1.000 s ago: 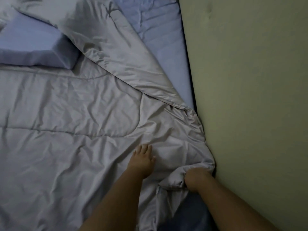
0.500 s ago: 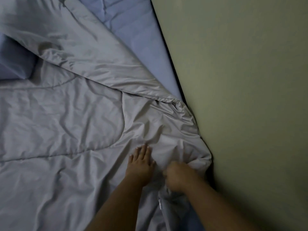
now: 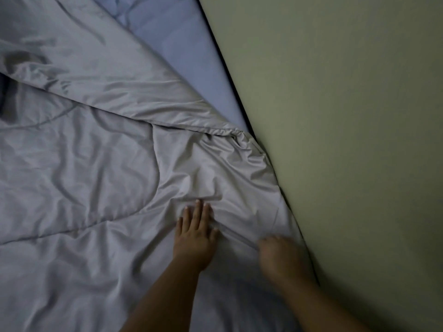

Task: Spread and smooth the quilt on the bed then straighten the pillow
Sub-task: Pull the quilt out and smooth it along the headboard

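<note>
A grey, wrinkled quilt (image 3: 96, 176) covers most of the bed, with a long flap folded back diagonally across its upper part. My left hand (image 3: 195, 233) lies flat on the quilt, fingers spread and pointing away from me. My right hand (image 3: 278, 255) is blurred at the quilt's edge beside the wall, and a fabric ridge runs into it; its fingers look closed on that edge. The pillow shows only as a dark sliver at the far left edge (image 3: 3, 97).
A pale green wall (image 3: 347, 140) runs along the right side of the bed, tight against the mattress. The blue bedsheet (image 3: 191, 56) lies bare between the folded flap and the wall.
The view has swung right, so the pillow has nearly left the frame. My right hand has carried the bunched quilt corner out toward the wall, flattening it. My left hand stays pressed down.
</note>
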A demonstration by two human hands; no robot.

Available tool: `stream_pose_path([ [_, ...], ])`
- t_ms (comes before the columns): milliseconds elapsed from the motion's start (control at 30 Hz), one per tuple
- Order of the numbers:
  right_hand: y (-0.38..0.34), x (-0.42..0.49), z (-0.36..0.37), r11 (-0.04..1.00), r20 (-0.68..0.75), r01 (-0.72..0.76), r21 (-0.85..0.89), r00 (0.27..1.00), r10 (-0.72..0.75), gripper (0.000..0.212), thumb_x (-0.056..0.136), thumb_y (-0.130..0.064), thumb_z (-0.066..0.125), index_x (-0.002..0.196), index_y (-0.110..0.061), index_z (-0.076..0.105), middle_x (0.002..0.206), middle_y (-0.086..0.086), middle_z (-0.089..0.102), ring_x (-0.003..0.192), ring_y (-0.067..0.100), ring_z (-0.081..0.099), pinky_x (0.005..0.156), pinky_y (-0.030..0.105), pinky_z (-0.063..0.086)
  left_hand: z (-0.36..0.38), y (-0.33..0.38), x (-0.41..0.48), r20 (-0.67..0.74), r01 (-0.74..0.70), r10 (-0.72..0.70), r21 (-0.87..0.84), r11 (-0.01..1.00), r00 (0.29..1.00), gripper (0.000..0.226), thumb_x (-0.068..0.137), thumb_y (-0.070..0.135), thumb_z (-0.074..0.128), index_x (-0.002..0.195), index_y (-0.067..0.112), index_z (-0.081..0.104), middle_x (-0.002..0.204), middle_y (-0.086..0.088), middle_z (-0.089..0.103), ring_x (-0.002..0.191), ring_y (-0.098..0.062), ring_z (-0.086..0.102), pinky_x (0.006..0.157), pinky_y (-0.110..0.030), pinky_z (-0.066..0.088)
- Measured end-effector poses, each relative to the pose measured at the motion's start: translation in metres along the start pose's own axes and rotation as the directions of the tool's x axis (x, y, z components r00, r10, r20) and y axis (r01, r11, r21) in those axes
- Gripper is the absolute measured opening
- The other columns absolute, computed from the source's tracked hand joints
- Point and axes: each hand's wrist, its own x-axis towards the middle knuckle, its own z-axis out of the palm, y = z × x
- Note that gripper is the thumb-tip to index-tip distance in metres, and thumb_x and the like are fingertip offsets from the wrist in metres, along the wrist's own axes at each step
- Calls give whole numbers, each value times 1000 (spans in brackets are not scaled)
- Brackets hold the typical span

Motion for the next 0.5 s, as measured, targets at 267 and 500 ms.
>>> stream_pose_path([
  [267, 14, 90, 30, 993, -123, 63, 101, 991, -50, 70, 88, -48, 12, 147, -13, 28, 154, 4, 28, 143, 23, 24, 116, 37, 14, 9, 0, 33, -98, 43, -41, 16, 999, 994, 89, 71, 64, -11, 150, 23, -12, 159, 1, -19, 147, -16, -16, 117, -33, -12],
  [500, 0, 122, 14, 976, -479, 192, 98, 869, -123, 58, 99, -40, 19, 132, -6, 52, 137, 11, 54, 128, 29, 48, 107, 40, 35, 3, -1, 55, -228, 33, -31, 4, 999, 973, 73, 80, 63, -5, 143, 30, -22, 151, 9, -29, 139, -10, -30, 112, -26, -23],
])
